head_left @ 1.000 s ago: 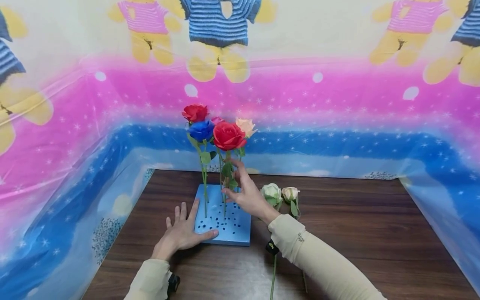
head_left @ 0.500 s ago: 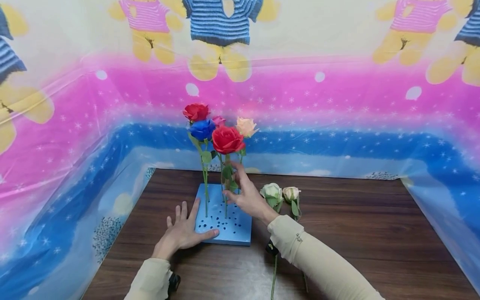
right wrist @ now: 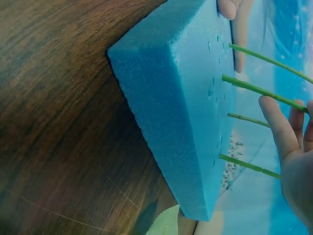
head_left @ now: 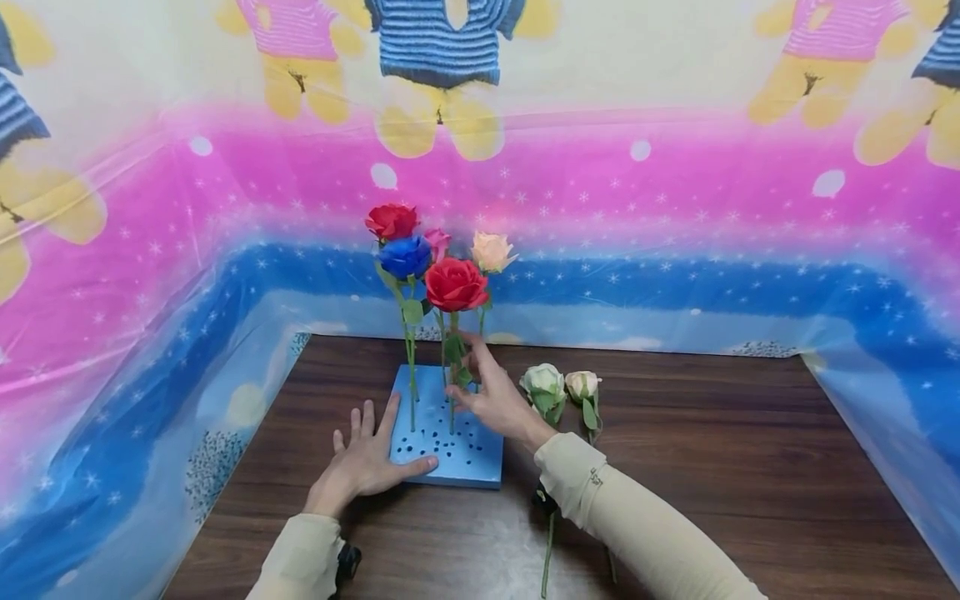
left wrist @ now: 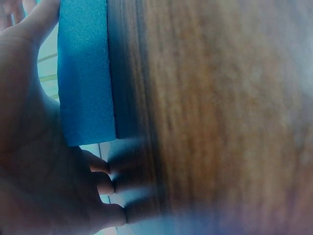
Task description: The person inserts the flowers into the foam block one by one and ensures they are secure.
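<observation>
A person's right hand (head_left: 495, 400) pinches the stem of the front red rose (head_left: 456, 284), upright in a hole-dotted blue block (head_left: 480, 471) on a wood-grained table (head_left: 712, 467), as the left hand (head_left: 363, 461), fingers spread wide, rests at the block's left edge; a blue rose (head_left: 405, 257) stands nearby, while a white rose (head_left: 543, 382) and a cream rose (head_left: 582, 386) lie to the right

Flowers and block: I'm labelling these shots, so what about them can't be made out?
- Head: part of the pink rose, behind the blue rose and front red rose.
- Head: the middle of the loose stems, behind the right sleeve.
- Right wrist: the upper end of the held stem, cut off by the right edge.
- Right wrist: how deep it goes, hidden inside the block.
</observation>
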A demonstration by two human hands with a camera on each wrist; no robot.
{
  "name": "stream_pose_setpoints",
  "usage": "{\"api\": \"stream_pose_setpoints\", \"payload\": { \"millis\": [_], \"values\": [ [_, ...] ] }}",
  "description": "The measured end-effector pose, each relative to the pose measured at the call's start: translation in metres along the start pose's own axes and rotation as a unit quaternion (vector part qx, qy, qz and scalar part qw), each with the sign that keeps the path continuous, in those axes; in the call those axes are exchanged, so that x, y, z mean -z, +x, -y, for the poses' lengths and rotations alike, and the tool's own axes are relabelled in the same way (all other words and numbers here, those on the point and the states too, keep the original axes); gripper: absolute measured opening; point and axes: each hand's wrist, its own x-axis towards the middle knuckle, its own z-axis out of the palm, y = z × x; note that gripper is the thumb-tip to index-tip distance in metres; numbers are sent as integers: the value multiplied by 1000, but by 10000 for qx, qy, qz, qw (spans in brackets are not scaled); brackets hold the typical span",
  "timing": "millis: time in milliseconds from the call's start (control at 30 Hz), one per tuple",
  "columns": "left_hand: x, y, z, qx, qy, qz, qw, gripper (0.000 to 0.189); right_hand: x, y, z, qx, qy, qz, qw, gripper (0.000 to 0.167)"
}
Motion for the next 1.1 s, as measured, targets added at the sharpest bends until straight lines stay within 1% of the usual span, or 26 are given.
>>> {"api": "stream_pose_setpoints", "payload": {
  "millis": [133,367,600,767,900,1100],
  "values": [
    [-1,0,0,2,-6,16,10000,134,1,0,-1,-98,-40,15,9999,85],
    [0,0,-1,1,-40,47,10000,134,4,-1,0,-168,-424,62,9989,92],
    [1,0,-1,28,-57,100,9999,134,7,-4,3,-141,-371,13,9992,96],
    [1,1,0,18,-63,85,9999,134,12,-8,6,-124,-436,-85,9989,96],
    [1,2,1,16,-51,56,10000,134,15,-10,6,-62,-360,-124,9993,93],
    [0,1,0,29,-135,122,9998,135,26,-18,8,-92,-13,-32,10000,92]
  ]
}}
